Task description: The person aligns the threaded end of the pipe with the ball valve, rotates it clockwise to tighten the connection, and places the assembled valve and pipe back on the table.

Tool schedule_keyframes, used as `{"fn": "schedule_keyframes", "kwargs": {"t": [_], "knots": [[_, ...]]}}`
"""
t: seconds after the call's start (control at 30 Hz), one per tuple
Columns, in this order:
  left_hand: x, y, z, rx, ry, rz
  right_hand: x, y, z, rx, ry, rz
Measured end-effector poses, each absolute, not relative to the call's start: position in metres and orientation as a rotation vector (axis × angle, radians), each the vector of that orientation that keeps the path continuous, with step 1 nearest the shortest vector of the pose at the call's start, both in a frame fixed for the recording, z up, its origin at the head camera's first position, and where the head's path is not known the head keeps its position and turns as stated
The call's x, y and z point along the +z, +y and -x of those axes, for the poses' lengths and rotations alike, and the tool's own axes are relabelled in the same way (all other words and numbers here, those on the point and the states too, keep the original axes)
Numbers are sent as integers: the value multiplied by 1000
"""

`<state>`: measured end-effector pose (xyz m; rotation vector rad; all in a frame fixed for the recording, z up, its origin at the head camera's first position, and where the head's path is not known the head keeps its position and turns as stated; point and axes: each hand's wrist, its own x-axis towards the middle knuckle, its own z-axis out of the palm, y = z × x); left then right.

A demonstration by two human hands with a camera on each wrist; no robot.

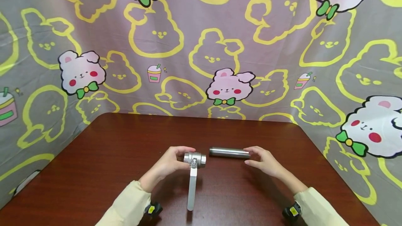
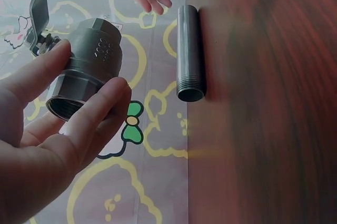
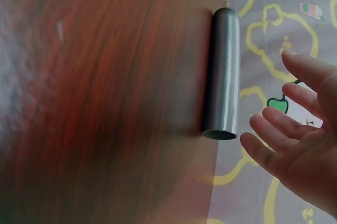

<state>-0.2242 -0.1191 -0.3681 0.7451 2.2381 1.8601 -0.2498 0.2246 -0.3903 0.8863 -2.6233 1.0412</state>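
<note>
A metal ball valve (image 1: 195,159) with a long lever handle (image 1: 192,191) is held in my left hand (image 1: 169,165), thumb and fingers pinching the end of its body. In the left wrist view the valve (image 2: 97,55) shows a threaded opening at its near end. A steel pipe (image 1: 229,152) lies on the table to the right of the valve; its threaded end (image 2: 190,89) shows in the left wrist view. My right hand (image 1: 265,161) is at the pipe's right end, fingers spread and relaxed. In the right wrist view the fingertips (image 3: 251,142) stand just beside the pipe (image 3: 224,76).
The dark red-brown wooden table (image 1: 132,138) extends under both hands. A cloth (image 1: 201,20) printed with cartoon rabbits hangs around its back and sides. Pale sleeves (image 1: 128,201) and small wrist-worn devices (image 1: 292,212) are on both forearms.
</note>
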Motion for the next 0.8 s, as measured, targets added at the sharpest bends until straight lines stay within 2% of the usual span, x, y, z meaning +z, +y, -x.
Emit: {"fn": "schedule_keyframes", "kwargs": {"t": [0.8], "knots": [[-372, -117, 226, 1874, 2224, -722, -407, 234, 289, 862, -2703, -802]]}}
